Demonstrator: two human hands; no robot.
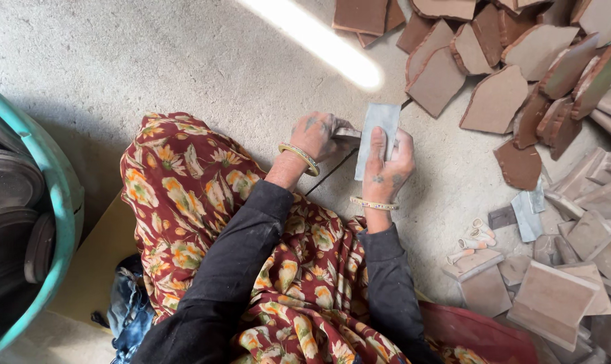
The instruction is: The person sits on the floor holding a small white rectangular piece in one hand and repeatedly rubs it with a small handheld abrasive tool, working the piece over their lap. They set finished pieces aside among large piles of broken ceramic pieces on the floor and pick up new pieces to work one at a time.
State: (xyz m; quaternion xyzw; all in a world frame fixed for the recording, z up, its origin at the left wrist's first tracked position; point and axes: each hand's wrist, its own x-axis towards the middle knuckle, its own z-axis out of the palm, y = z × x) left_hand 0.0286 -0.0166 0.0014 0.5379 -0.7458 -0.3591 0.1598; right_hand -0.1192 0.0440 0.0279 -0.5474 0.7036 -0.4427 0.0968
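Observation:
My right hand (388,165) grips a flat grey rectangular tile piece (379,125), thumb laid along its face, holding it upright over the concrete floor. My left hand (317,135) is closed around a small metal tool (349,133) whose end touches the tile's left edge. Both wrists carry bangles, and dark sleeves cover my forearms. A red floral cloth (197,195) drapes my lap below the hands.
A heap of broken brown tile shards (507,61) lies at the upper right. Cut square tiles (555,290) and small pale tubes (470,243) lie at the right. A teal tub (63,202) with dark round objects stands at the left edge. A yellow board (96,269) lies under me.

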